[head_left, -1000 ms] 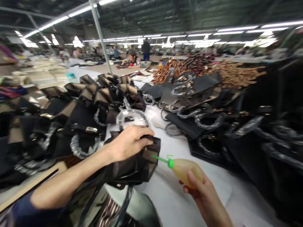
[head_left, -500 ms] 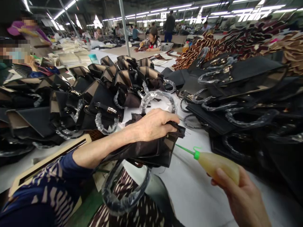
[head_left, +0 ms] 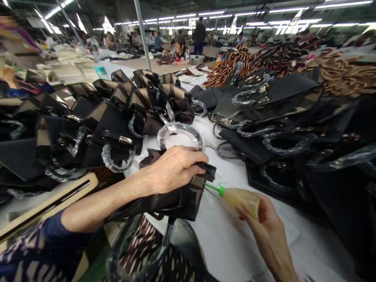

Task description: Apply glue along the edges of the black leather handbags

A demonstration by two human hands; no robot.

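Note:
My left hand [head_left: 176, 168] is closed over the top edge of a black handbag [head_left: 176, 203], thumb and fingers pinching it near the right corner. One plastic-wrapped handle [head_left: 179, 127] of this bag arches beyond my hand; another wrapped handle hangs toward my lap. My right hand [head_left: 261, 219] is wrapped round a squeeze bottle [head_left: 242, 199] of yellowish liquid with a green cap and thin green nozzle. The nozzle tip lies right at the bag's right side by the corner; whether it touches cannot be made out.
Black handbags [head_left: 114, 125] with wrapped handles crowd the left of the white table [head_left: 217, 235]. More black bags [head_left: 288, 98] are piled on the right. Strips of brown leather [head_left: 235, 64] lie heaped behind. A cream board [head_left: 58, 203] is at lower left. Other people sit and stand farther off.
The bottle in my right hand has come closer to the bag, its nozzle now at the bag's side. My view has turned slightly right. My left hand keeps its hold.

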